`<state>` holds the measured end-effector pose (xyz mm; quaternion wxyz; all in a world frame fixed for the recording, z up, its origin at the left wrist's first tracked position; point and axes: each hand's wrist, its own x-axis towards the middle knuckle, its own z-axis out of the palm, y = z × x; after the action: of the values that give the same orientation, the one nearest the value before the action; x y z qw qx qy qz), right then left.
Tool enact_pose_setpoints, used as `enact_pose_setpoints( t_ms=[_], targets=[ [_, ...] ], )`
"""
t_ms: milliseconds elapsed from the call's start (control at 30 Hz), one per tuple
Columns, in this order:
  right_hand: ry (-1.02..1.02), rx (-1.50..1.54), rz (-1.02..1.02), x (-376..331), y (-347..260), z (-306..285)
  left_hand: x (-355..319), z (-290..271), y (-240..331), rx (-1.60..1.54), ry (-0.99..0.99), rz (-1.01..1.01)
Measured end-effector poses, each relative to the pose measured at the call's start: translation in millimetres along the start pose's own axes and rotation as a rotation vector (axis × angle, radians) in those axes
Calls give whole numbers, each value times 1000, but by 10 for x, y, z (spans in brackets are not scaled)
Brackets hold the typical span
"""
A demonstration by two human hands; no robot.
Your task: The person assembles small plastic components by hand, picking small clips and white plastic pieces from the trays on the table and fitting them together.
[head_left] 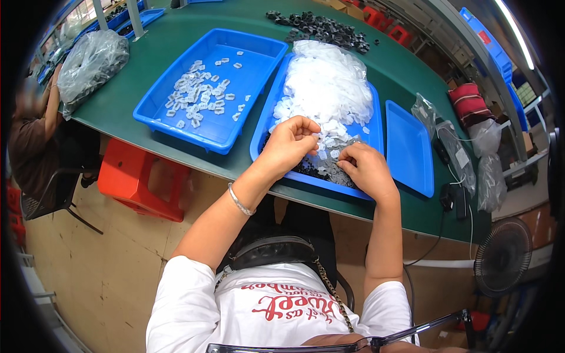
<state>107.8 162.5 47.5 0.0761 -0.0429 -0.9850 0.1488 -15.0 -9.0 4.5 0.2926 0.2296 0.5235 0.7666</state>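
My left hand (288, 144) and my right hand (369, 169) are both over the near part of a blue tray (259, 127). The left hand's fingers curl in toward the thumb. The right hand pinches with thumb and forefinger close above the parts. Anything in either hand is too small or hidden to make out. A heap of small white plastic pieces (329, 88) fills the tray's far part. Near its front lie small black parts (312, 170) and greyish translucent pieces (338, 175), partly hidden by my hands.
Left of it, another blue tray (159, 94) holds scattered translucent pieces. On the right lie a flat blue tray (408, 150) and cables with a power strip (459, 200). Black parts (321, 29) lie at the back. A red stool (138, 179), a fan (503, 256) and another person (35, 129) are nearby.
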Motion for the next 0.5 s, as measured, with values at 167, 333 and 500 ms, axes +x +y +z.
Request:
enact_pose_setpoints(
  t_ms=[167, 333, 500],
  targets=[
    [-4, 111, 91, -6, 42, 8, -4, 21, -1, 0, -38, -21],
    [5, 114, 33, 15, -41, 15, -13, 9, -21, 7, -49, -10],
    [-25, 89, -9, 16, -26, 29, -17, 19, -3, 14, -59, -20]
  ],
)
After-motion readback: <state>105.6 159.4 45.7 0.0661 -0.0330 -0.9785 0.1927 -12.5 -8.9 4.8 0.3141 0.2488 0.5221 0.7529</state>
